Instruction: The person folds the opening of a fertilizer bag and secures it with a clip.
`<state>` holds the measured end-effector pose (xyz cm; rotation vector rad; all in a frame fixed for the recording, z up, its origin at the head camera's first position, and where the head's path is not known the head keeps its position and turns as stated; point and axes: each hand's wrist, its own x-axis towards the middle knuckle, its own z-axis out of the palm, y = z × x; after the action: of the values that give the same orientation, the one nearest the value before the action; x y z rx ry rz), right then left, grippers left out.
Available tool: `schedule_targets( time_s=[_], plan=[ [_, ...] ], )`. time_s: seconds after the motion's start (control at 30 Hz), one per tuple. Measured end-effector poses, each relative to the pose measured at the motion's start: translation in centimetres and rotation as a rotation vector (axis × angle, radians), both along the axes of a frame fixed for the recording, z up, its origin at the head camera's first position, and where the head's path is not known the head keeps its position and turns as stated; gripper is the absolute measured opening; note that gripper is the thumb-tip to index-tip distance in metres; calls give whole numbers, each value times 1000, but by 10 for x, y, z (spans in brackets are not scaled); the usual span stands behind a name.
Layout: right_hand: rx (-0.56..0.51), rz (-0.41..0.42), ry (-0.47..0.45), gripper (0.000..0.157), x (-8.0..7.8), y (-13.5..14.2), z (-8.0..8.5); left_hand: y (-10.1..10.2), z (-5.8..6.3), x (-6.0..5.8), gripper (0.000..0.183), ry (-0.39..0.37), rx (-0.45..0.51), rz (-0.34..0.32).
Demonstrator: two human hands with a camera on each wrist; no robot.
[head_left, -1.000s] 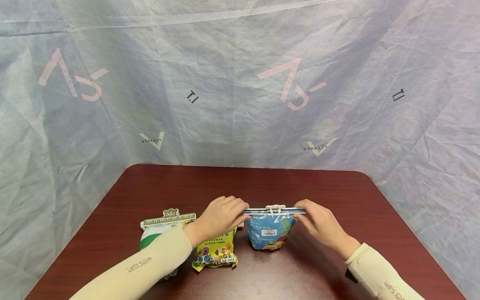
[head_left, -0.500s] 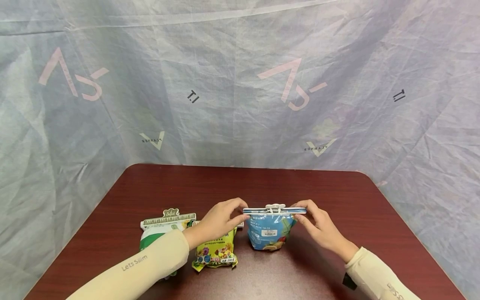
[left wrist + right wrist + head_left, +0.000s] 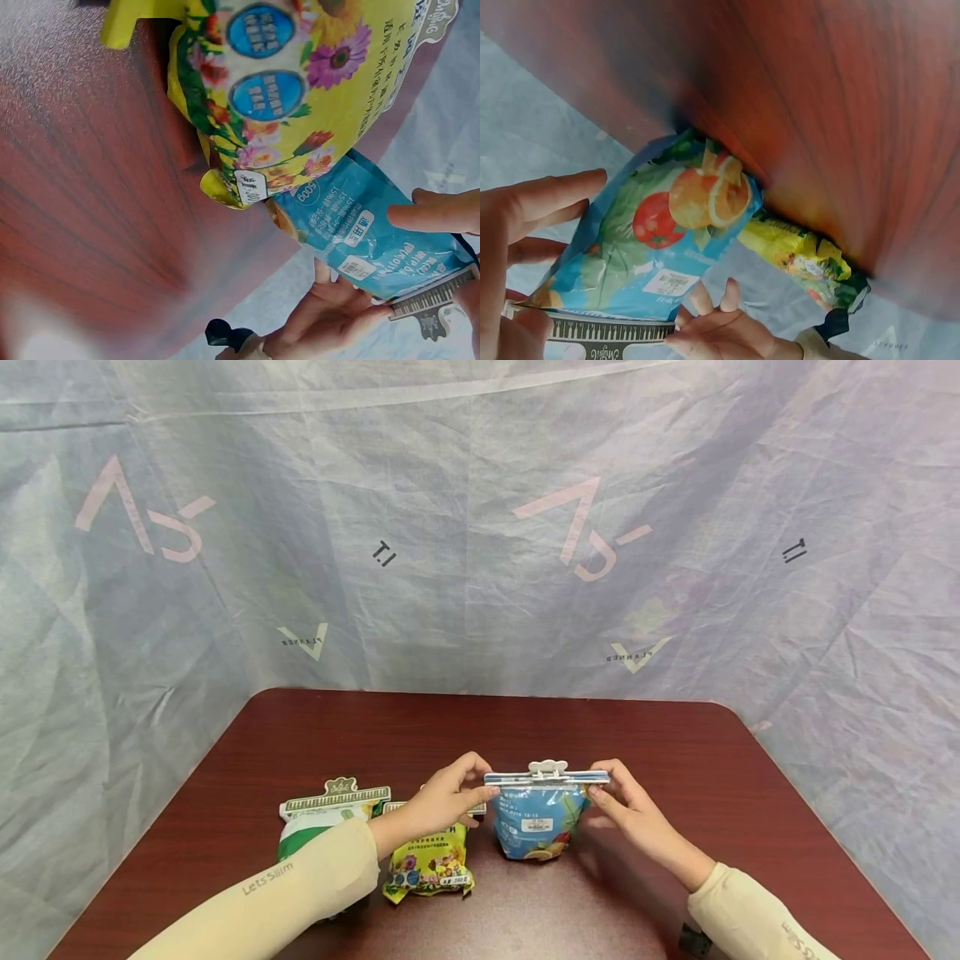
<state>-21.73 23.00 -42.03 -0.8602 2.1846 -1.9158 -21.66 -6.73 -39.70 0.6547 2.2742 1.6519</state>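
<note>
A blue plastic bag printed with fruit and vegetables stands on the table, its top edge caught in a long white bag clip with a scalloped handle. My left hand pinches the clip's left end between thumb and fingers. At its other end, my right hand pinches the clip the same way. In the right wrist view, a tomato and orange print faces the camera on the blue bag, and the clip shows a piano-key pattern. The left wrist view shows the right hand beyond the blue bag.
Left of the blue bag stands a yellow flower-printed bag with a similar clip, partly behind the left forearm. Farther left is a green and white bag with its own clip. A fabric backdrop surrounds the dark red table.
Both hands have kept to the clip's ends, with slight shifts of the fingers. The clip has tipped a little, its handle rising slightly. The blue bag has stayed in place.
</note>
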Motion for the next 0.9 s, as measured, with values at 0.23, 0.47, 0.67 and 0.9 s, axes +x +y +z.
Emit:
schedule_targets(
  time_s=[0.23, 0.47, 0.67, 0.9],
  plan=[
    [-82, 27, -154, 20, 0, -2, 1, 0, -2, -3, 22, -111, 125, -6],
    [-98, 7, -210, 18, 2, -1, 3, 2, 0, -4, 21, -147, 156, -2],
    [-129, 50, -264, 16, 3, 0, 8, 3, 6, -4, 21, -211, 159, 35],
    [-155, 96, -386, 15, 5, 4, 13, 5, 9, -6, 21, -289, 164, 33]
  ],
)
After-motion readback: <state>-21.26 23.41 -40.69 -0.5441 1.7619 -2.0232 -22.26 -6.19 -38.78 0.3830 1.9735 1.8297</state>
